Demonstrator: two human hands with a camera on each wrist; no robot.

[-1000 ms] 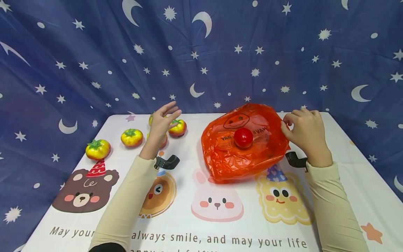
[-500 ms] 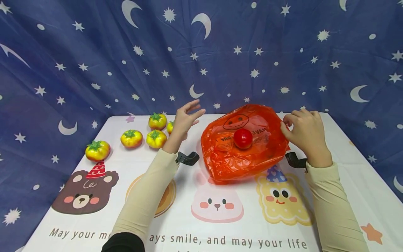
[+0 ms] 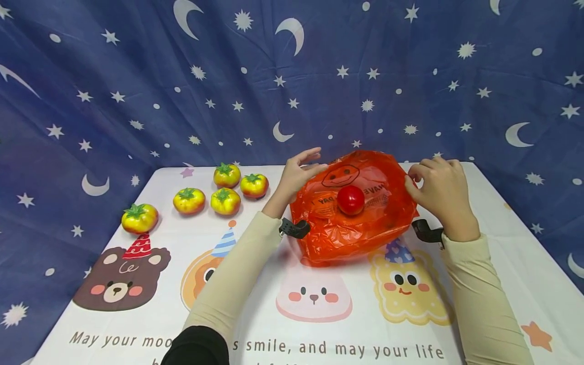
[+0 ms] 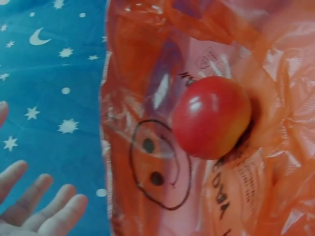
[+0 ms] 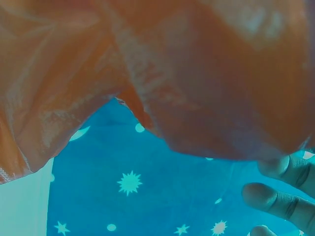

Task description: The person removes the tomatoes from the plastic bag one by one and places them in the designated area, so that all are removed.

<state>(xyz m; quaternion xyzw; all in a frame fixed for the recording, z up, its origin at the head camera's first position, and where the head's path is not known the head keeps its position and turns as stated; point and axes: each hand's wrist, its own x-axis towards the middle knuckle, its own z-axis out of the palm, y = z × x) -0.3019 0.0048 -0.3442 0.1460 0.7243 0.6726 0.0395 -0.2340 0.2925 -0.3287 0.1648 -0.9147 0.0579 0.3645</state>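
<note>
On the table an orange-red plastic bag [image 3: 333,235] with a smiley print stands spread open. A round red fruit [image 3: 351,200] lies in it; the left wrist view shows a yellowish tint on its lower right side. My right hand [image 3: 440,192] pinches the bag's right edge between thumb and fingers. In the right wrist view the bag fills the upper part, with fingertips [image 5: 268,194] at lower right. My left hand [image 3: 298,175] is at the bag's upper left edge, fingers extended and holding nothing. Whether it touches the plastic I cannot tell.
Several yellow-and-red tomato-like fruits with green leafy tops lie at the table's left: one fruit [image 3: 140,218] stands apart, another fruit [image 3: 225,201] sits in a cluster. A white printed tablecloth [image 3: 315,339] covers the table; a blue starry curtain [image 3: 255,50] hangs behind.
My left hand has moved right, from over the fruits to the bag's left edge, uncovering the fruits behind it. My right hand and the bag stay nearly in place.
</note>
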